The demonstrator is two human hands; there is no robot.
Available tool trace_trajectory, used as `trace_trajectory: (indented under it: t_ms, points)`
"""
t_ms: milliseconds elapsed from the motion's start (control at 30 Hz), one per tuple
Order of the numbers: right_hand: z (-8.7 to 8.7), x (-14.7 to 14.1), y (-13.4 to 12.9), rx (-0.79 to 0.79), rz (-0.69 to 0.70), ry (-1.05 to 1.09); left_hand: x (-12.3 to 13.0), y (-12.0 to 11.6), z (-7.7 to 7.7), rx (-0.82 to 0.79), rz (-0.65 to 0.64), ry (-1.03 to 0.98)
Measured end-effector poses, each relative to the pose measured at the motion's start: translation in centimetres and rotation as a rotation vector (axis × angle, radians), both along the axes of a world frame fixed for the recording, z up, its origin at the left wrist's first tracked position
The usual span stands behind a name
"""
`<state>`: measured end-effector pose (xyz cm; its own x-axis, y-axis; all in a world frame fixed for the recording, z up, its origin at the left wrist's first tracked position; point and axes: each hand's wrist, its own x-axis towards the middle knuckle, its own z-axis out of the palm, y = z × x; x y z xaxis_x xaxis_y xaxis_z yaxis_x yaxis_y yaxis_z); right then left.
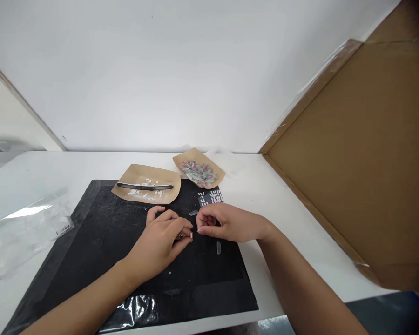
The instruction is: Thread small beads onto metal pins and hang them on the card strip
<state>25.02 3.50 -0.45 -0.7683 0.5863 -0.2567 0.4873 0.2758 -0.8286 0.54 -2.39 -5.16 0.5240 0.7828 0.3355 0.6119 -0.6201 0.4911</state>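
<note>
My left hand (164,237) is closed over the black mat (101,242). Thumb and fingers pinch a small white piece (191,235), and something shiny shows behind it. Just to the right, my right hand (223,221) has its thumb and fingertips pressed together; what they hold, if anything, is too small to make out. Beyond that hand lies a dark card (206,199) with rows of small white rectangles. One clear flat sliver (193,212) rests between the hands, and another clear sliver (218,248) lies below the right hand.
A brown paper tray (132,171) holds white flakes and a long dark curved strip (145,186). Behind it, a second paper tray (179,160) contains many pale green and pinkish pieces. Clear plastic bags (24,232) lie at left. Cardboard (356,153) stands at right.
</note>
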Motion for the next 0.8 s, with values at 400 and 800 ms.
trace_trajectory:
  t_ms: [400,800]
  points:
    - [-0.76,-0.86,-0.27,-0.021,0.057,0.011,0.05,-0.19,-0.02,-0.023,0.014,-0.040]
    - [-0.88,-1.04,-0.50,0.038,0.050,-0.021,0.14,-0.03,0.02,-0.013,0.017,-0.034]
